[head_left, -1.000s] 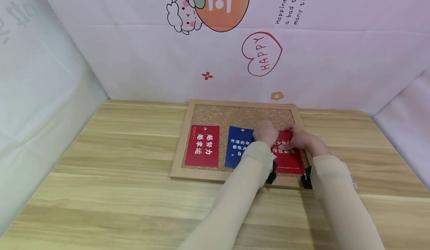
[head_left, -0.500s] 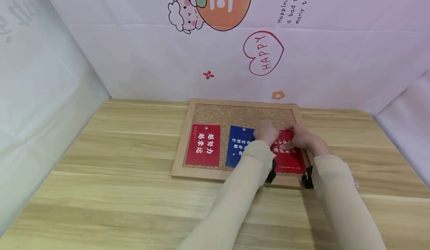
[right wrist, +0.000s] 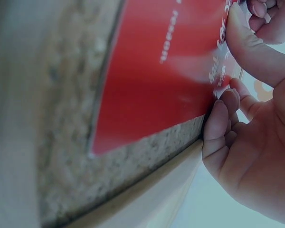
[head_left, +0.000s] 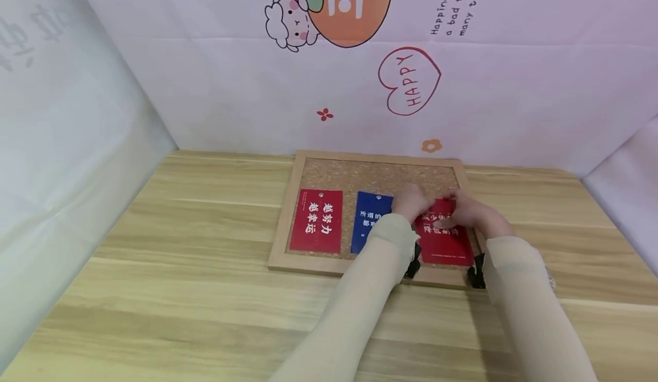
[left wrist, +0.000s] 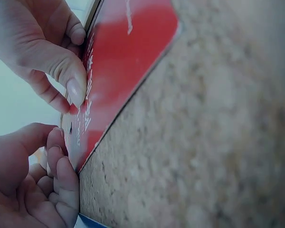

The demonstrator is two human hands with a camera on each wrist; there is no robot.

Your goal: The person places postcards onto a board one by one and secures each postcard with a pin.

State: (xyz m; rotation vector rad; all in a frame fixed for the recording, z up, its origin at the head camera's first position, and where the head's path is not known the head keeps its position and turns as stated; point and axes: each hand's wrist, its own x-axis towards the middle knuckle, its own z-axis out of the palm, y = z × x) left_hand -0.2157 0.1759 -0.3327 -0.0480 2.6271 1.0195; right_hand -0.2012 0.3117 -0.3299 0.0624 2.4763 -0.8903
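Note:
A red card (head_left: 446,248) with white Chinese characters lies at the right of a wood-framed corkboard (head_left: 380,173). My left hand (head_left: 410,202) is at the card's upper left, fingers curled. Its thumb and index tips meet by the card's top edge in the left wrist view; I cannot tell what is between them. My right hand (right wrist: 263,128) pinches the card near its upper right, thumb on the printed face and other fingers bent by the edge. Left of my hands lie a blue card (head_left: 366,225), partly hidden by my left arm, and another red card (head_left: 303,236).
Silver round tacks sit at the tops of the left red card and the blue card, such as this tack (head_left: 321,194). The board lies on a wood-grain table (head_left: 169,256), near a white printed backdrop (head_left: 231,102). Black wrist gear (head_left: 477,273) overlaps the board's front edge.
The head view has shifted slightly, so the board appears a little further right. Both hands stay at the right red card, with hardly any visible movement.

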